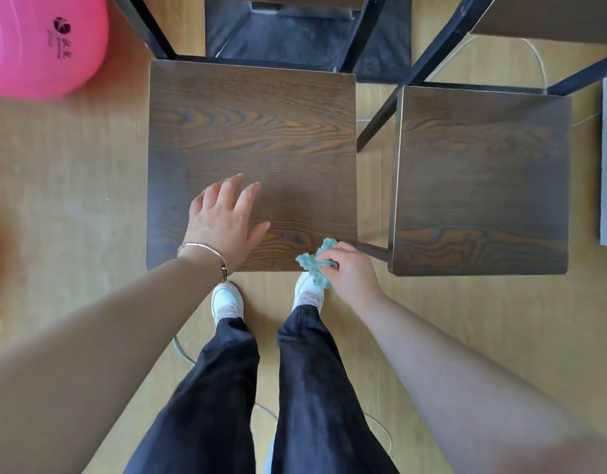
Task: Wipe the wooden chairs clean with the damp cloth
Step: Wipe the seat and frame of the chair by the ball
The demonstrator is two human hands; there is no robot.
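Cloth [315, 265], teal and nubby, is bunched at the front right corner of the near chair seat [254, 131], pinched in the right grip [351, 273]. Left grip [223, 220], fingers spread, lies over that dark grained square's front left; second chair [483, 179] stands just right, gap between.

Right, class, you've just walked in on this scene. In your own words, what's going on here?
A person stands facing a wooden chair and looks down at its seat. The right hand grips a crumpled green cloth at the seat's near right corner. The left hand is open with its fingers spread over the front of the same seat. It is not clear whether it presses down. A second chair stands to the right, with neither hand on it. A pink ball sits on the floor to the left.
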